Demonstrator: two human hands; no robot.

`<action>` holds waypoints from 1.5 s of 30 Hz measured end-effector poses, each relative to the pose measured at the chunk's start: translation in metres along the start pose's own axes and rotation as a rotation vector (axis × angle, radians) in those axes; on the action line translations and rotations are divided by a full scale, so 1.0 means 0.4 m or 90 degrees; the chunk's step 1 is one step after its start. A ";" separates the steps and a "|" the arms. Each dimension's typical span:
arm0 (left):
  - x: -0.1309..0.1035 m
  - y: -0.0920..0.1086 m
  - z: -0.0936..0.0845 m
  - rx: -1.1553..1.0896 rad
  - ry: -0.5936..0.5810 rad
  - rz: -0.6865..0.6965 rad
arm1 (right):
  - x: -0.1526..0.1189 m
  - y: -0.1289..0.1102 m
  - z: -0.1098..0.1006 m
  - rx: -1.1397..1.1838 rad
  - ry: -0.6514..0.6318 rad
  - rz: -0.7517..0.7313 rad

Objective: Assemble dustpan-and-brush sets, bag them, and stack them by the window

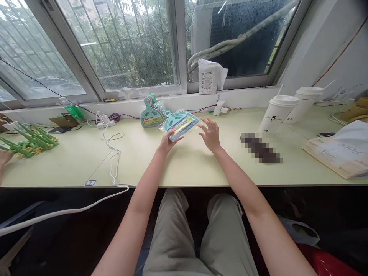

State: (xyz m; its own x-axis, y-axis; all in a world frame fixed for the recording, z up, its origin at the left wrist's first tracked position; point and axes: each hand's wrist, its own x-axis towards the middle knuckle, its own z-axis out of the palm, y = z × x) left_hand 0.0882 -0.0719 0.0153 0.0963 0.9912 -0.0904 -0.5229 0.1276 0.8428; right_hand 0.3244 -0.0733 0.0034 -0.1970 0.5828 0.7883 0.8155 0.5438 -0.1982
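Note:
My left hand (169, 141) grips the lower left edge of a mint-green mini dustpan-and-brush set (180, 123) in clear plastic wrap, with a yellow printed label across it. The set is held tilted above the table. Just off its right end, my right hand (210, 133) hovers with fingers spread and nothing in them. Behind and to the left, several similar dustpan sets (151, 113) in green and pink stand stacked upright against the wall below the window.
Two white lidded cups (277, 115) with straws stand at the right, near a paper bag (339, 153). A white cable (115, 165) runs over the table's front edge. Green stalk-like pieces (31, 142) lie at the left beside another person's hand (4, 157). A white package (208, 78) sits on the sill.

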 end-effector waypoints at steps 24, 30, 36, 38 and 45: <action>-0.007 -0.022 -0.004 0.339 -0.217 -0.067 | 0.000 0.053 0.055 0.233 0.117 0.243; 0.000 -0.025 -0.015 0.370 -0.244 -0.045 | 0.002 0.054 0.063 0.330 0.140 0.294; -0.003 -0.027 -0.015 0.412 -0.237 -0.049 | -0.003 0.085 0.081 0.462 0.031 0.385; -0.002 -0.028 -0.011 0.420 -0.211 -0.041 | -0.007 0.103 0.093 0.557 -0.047 0.454; -0.028 -0.023 0.034 0.374 -0.246 0.012 | -0.008 0.133 0.113 0.595 0.058 0.604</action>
State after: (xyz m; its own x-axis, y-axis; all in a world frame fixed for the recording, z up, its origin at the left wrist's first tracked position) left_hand 0.1033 -0.0847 0.0156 0.4423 0.8964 0.0297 0.0068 -0.0365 0.9993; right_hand 0.3438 -0.0189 -0.0360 0.3022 0.9410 0.1522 -0.0685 0.1807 -0.9811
